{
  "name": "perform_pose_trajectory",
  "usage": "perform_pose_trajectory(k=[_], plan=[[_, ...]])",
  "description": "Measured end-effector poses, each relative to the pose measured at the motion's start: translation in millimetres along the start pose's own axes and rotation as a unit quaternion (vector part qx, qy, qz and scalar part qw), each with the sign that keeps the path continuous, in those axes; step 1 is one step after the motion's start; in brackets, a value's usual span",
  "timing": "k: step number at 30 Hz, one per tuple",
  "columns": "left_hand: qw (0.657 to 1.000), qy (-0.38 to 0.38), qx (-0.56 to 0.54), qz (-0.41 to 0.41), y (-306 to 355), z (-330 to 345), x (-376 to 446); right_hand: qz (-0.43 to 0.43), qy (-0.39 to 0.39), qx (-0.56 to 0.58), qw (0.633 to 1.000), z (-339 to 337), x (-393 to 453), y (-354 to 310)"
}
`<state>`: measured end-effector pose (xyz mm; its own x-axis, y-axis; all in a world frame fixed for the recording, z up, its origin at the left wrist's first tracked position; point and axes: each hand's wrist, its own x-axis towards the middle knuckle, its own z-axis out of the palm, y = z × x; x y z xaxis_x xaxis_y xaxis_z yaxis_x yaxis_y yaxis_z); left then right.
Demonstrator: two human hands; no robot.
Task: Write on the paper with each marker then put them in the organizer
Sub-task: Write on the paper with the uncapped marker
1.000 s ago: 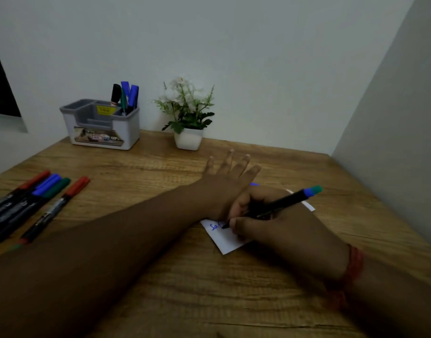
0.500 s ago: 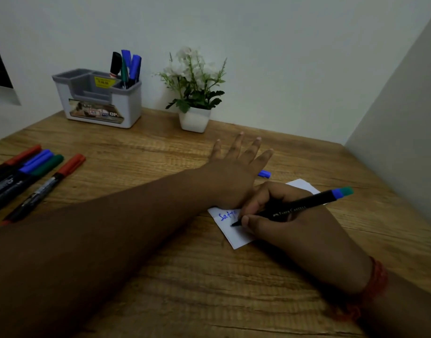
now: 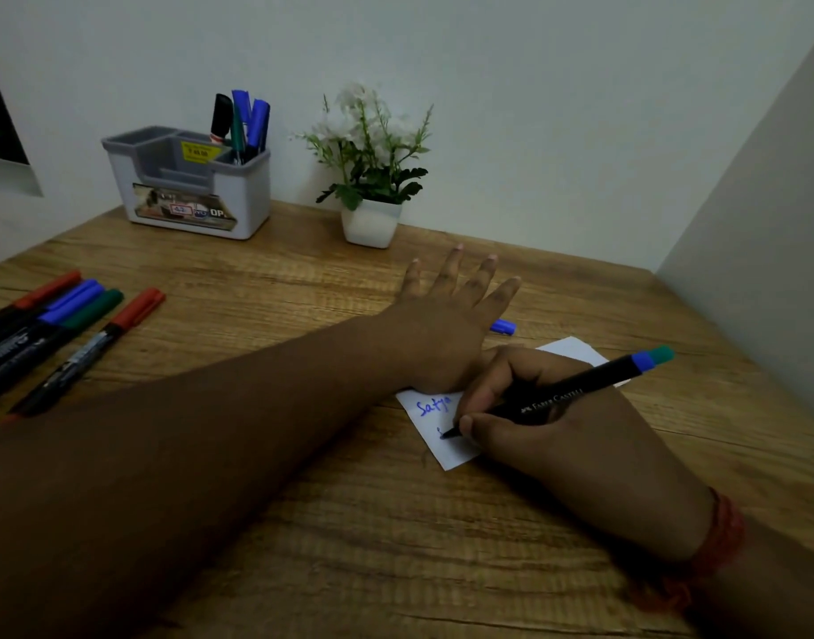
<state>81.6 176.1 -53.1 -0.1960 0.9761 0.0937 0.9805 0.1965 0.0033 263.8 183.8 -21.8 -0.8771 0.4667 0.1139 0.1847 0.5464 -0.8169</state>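
Observation:
My right hand [image 3: 548, 422] grips a black marker [image 3: 580, 392] with a blue and green end, its tip touching a small white paper [image 3: 435, 428] that carries blue writing. My left hand [image 3: 446, 325] lies flat with fingers spread, its heel pressing the paper's top edge. A blue cap [image 3: 504, 326] lies just right of the left hand. Several capped markers [image 3: 59, 329] in red, blue and green lie at the left of the table. A white and grey organizer [image 3: 188, 186] at the back left holds several markers [image 3: 241, 122] upright in its right compartment.
A small potted plant [image 3: 370, 177] in a white pot stands against the back wall, right of the organizer. The wooden table [image 3: 395, 546] meets a wall at the back and another on the right. A red band circles my right wrist [image 3: 718, 537].
The view has shifted, moving everything lower in the frame. The marker tip has dropped from the first written line to a second line lower on the paper. The left hand stays on the paper.

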Motion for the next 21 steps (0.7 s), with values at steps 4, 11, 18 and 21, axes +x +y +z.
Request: perform_pose_trajectory(k=[4, 11, 18, 21], plan=[[1.000, -0.004, -0.002, 0.000, 1.0, -1.5, -0.5, 0.008, 0.014, 0.004, 1.000, -0.4, 0.6, 2.0], [1.000, -0.011, -0.009, 0.004, 1.5, -3.1, -1.8, 0.000, 0.021, -0.002, 1.000, 0.1, 1.2, 4.1], [1.000, -0.007, -0.005, 0.004, 1.1, -2.0, -1.3, -0.013, 0.032, -0.018, 0.999, 0.9, 0.8, 3.3], [1.000, -0.006, -0.004, 0.002, 1.1, -1.0, -0.6, -0.020, 0.030, -0.025, 0.999, 1.1, -0.9, 1.9]])
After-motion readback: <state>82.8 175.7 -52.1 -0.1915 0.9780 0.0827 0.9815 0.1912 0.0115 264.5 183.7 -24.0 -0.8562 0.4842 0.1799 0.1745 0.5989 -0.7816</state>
